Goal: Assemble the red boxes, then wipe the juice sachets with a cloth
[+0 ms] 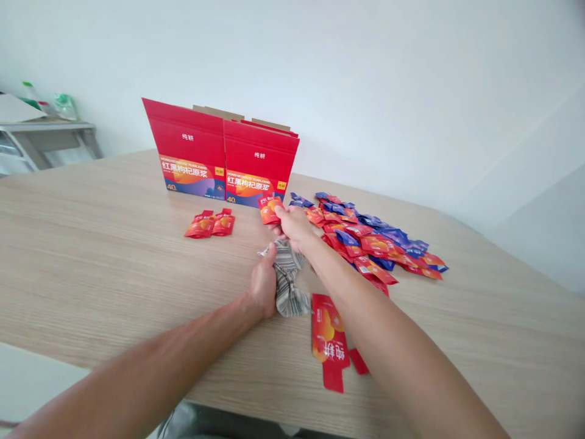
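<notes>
Pinched in my right hand (pixel 295 225) is a red pouch (pixel 269 210) with white characters and an orange fruit print. It is raised just in front of the right-hand carton. My left hand (pixel 264 281) is closed on a grey striped cloth (pixel 289 286), its far end close under my right hand. Beside my right forearm lies a heap of red and blue pouches (pixel 365 235). Two more red pouches (pixel 210 224) lie side by side to the left. Nearer me, a large red pouch (pixel 328 329) lies flat, with another partly hidden by my forearm.
Two red and blue cartons (pixel 192 146) stand next to each other near the wall, their top flaps raised. At the far left is a small side table (pixel 50 126) with bottles and a green plastic bag. The wooden tabletop (pixel 114 262) extends to both sides.
</notes>
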`<state>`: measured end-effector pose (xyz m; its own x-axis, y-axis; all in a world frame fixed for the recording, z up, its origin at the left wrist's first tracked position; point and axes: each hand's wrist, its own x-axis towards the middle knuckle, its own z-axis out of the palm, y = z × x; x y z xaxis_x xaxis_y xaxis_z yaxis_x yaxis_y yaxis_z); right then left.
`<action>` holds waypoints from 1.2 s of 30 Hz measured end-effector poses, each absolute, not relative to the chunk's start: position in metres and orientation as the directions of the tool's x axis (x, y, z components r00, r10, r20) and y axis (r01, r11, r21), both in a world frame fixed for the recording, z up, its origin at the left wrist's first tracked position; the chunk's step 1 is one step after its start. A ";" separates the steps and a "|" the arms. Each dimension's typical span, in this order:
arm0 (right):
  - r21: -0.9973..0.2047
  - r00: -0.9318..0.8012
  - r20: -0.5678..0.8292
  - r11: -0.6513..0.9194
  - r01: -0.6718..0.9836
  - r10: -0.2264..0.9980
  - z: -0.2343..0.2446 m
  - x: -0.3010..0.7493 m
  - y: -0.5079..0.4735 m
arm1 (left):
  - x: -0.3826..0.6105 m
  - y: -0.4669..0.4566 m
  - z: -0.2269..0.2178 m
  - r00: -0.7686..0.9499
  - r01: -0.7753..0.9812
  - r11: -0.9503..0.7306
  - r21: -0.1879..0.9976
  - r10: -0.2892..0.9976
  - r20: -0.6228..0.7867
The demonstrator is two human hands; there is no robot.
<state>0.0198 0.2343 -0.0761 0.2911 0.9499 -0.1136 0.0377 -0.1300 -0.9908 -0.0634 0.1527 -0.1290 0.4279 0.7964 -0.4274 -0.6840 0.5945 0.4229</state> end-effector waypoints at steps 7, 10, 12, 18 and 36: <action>-0.936 0.171 -0.281 -0.309 0.169 0.944 -0.099 -0.028 0.285 | -0.065 0.158 -0.133 0.466 -0.645 0.650 0.402 0.751 -0.467; -0.904 0.148 -0.313 -0.342 0.256 0.938 -0.110 -0.031 0.291 | -0.063 0.162 -0.138 0.440 -0.648 0.638 0.417 0.760 -0.479; -0.871 0.143 -0.329 -0.358 0.337 0.934 -0.117 -0.030 0.293 | -0.061 0.165 -0.143 0.426 -0.650 0.627 0.429 0.769 -0.477; -0.715 0.158 -0.248 -0.290 0.636 0.956 -0.121 -0.017 0.296 | -0.057 0.172 -0.157 0.400 -0.683 0.573 0.453 0.812 -0.425; -0.351 -0.166 -0.292 0.055 0.935 0.942 -0.059 0.130 0.091 | -0.059 0.165 -0.124 0.355 -0.624 0.558 0.547 0.826 -0.437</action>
<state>0.1299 0.0910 -0.0587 -0.1656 0.9420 -0.2919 0.9346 0.0554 -0.3515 -0.0588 0.1647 -0.1244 0.3555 0.8261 -0.4372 -0.6239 0.5580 0.5472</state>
